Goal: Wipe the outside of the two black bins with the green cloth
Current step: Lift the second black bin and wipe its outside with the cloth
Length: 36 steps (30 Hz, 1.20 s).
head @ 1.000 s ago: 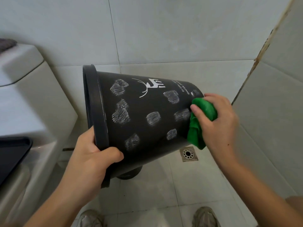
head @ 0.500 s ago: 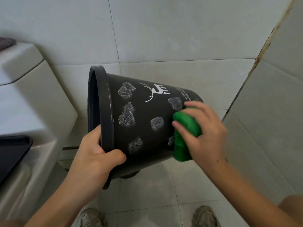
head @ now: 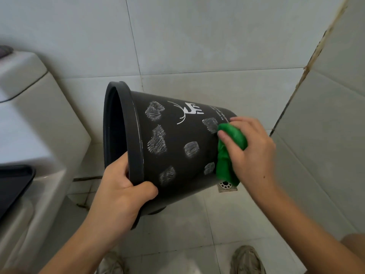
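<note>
Head view looks down on a black bin point(head: 177, 147) held tipped on its side above the tiled floor point(head: 246, 218), its open mouth turned left and its base pointing right and far. The left hand point(head: 120, 194) grips the near part of the rim, thumb curled onto the outer wall and fingers inside the mouth. The right hand point(head: 250, 153) clutches a bunched green cloth point(head: 231, 149) and presses it against the wall near the base, thumb on top of the cloth. The wall carries several pale scribbled patches point(head: 158, 140) and a white deer logo point(head: 190, 110) with small lettering beside it; one patch sits touching the cloth's upper edge, another just left of its lower fold. A metal floor drain point(head: 226, 186) shows just below the cloth, partly hidden by it. At left stands a white toilet point(head: 39, 119) with a dark seat point(head: 13, 184) at the frame edge. Two shoes point(head: 246, 260) show at the near edge. Only this one bin is in view.
</note>
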Motion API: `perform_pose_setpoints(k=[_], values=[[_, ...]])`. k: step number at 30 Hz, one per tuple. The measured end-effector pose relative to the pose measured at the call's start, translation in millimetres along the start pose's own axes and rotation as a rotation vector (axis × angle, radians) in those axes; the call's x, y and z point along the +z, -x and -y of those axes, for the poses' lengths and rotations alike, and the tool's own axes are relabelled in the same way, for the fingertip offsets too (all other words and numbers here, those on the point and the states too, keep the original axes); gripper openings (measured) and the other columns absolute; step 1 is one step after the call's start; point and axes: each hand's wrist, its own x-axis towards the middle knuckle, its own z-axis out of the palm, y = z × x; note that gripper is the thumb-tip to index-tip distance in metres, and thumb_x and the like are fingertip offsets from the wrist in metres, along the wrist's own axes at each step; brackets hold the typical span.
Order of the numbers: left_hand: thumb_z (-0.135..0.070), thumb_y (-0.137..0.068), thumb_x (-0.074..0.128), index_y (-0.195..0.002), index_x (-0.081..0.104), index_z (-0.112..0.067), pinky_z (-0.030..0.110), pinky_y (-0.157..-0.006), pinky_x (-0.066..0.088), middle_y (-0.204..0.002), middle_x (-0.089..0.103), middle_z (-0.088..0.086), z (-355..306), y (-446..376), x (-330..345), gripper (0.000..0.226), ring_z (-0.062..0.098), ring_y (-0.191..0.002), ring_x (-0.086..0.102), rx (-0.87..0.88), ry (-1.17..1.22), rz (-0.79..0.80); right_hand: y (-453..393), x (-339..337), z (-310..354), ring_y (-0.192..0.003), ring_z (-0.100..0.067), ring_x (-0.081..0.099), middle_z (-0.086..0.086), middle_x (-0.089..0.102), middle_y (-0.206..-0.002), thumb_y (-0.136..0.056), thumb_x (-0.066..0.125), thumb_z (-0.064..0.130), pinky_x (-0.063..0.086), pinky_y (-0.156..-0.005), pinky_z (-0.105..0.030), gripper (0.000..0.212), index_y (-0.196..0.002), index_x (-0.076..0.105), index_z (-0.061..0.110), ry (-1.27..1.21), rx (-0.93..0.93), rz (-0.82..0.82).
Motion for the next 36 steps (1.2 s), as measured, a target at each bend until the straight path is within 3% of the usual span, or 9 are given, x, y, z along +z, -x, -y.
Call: perform_pose_setpoints(k=[3, 9, 14, 19, 21, 24, 30, 34, 36], values=[[0.0, -0.052, 0.058, -0.069, 0.064, -0.02, 0.022, -0.046, 0.044, -0.06, 0.056, 0.001, -3.1, -0.4, 2.9, 0.027, 0.016, -0.054, 0.052, 0.032, -0.024, -0.005, -4.4, 3.1, -1.0, -0.097, -0.012, 0.059, 0.002, 0.065, -0.11, -0.085, 0.063, 0.041, 0.041, -0.082, -0.022, 0.032, -0.1, 0.071, 0.014, -0.01, 0.134, -0.042], [-0.015, -0.041, 0.066, -0.072, 0.065, -0.018, 0.024, -0.048, 0.043, -0.061, 0.051, 0.018, -3.0, -3.4, -0.6, 0.031, 0.022, -0.057, 0.051, 0.0, 0.022, 0.009, 11.1, 2.5, 16.6, -0.099, -0.016, 0.062, -0.003, 0.067, -0.11, -0.087, 0.064, 0.039, 0.045, -0.091, -0.023, 0.031, -0.098, 0.072, 0.011, -0.024, -0.158, 0.02], [0.0, -0.057, 0.057, -0.06, 0.065, -0.036, 0.011, -0.041, 0.034, -0.049, 0.053, -0.006, -10.0, 4.8, 8.6, 0.037, 0.0, -0.043, 0.044, 0.073, -0.144, 0.096, -35.1, -6.5, -11.6, -0.092, -0.02, 0.062, 0.002, 0.068, -0.095, -0.083, 0.07, 0.044, 0.048, -0.084, -0.039, 0.024, -0.093, 0.07, 0.022, -0.028, 0.277, 0.064], [0.007, -0.058, 0.063, -0.061, 0.066, -0.028, 0.017, -0.042, 0.031, -0.051, 0.05, -0.001, -6.3, 4.2, 4.6, 0.035, 0.012, -0.046, 0.041, 0.029, -0.113, 0.061, -11.7, -9.0, 18.5, -0.095, -0.013, 0.063, 0.007, 0.067, -0.101, -0.082, 0.063, 0.048, 0.047, -0.083, -0.03, 0.03, -0.094, 0.07, 0.021, -0.106, -0.1, 0.215], [0.008, -0.059, 0.065, -0.062, 0.066, -0.028, 0.016, -0.042, 0.033, -0.051, 0.052, -0.001, -6.3, 5.8, 3.5, 0.036, 0.009, -0.046, 0.043, 0.037, -0.13, 0.052, -29.0, -13.8, 9.7, -0.092, -0.016, 0.063, 0.008, 0.067, -0.095, -0.08, 0.065, 0.05, 0.05, -0.084, -0.035, 0.027, -0.091, 0.069, 0.026, -0.141, -0.001, 0.205], [-0.003, -0.054, 0.06, -0.065, 0.064, -0.03, 0.012, -0.045, 0.033, -0.052, 0.05, -0.006, -8.4, 9.7, 7.2, 0.029, 0.002, -0.049, 0.043, 0.083, -0.216, 0.101, -48.3, -18.9, -14.3, -0.087, -0.019, 0.062, 0.013, 0.063, -0.079, -0.081, 0.069, 0.049, 0.05, -0.081, -0.042, 0.015, -0.082, 0.063, 0.034, -0.032, 0.225, 0.211], [-0.031, -0.04, 0.064, -0.073, 0.071, -0.029, 0.023, -0.055, 0.045, -0.066, 0.065, 0.008, -2.1, 5.1, 1.7, 0.034, 0.012, -0.06, 0.057, 0.015, -0.042, 0.068, -23.8, -17.0, 16.7, -0.095, -0.016, 0.064, 0.008, 0.068, -0.099, -0.078, 0.063, 0.053, 0.05, -0.083, -0.037, 0.033, -0.094, 0.072, 0.025, -0.131, -0.077, 0.269], [-0.033, -0.044, 0.061, -0.074, 0.068, -0.027, 0.016, -0.049, 0.038, -0.06, 0.058, -0.001, -1.8, 8.3, 5.6, 0.031, 0.006, -0.055, 0.05, 0.062, -0.134, 0.119, -45.4, -18.9, -11.4, -0.09, -0.023, 0.063, 0.003, 0.069, -0.09, -0.081, 0.066, 0.052, 0.05, -0.079, -0.042, 0.026, -0.091, 0.071, 0.028, -0.002, 0.191, 0.233], [-0.033, -0.045, 0.061, -0.074, 0.068, -0.028, 0.017, -0.049, 0.039, -0.06, 0.059, 0.002, -1.4, 8.6, 5.9, 0.03, 0.007, -0.055, 0.051, 0.061, -0.131, 0.128, -40.0, -15.9, -11.4, -0.093, -0.022, 0.063, 0.003, 0.068, -0.093, -0.081, 0.065, 0.051, 0.049, -0.082, -0.042, 0.028, -0.092, 0.071, 0.027, 0.031, 0.165, 0.255]])
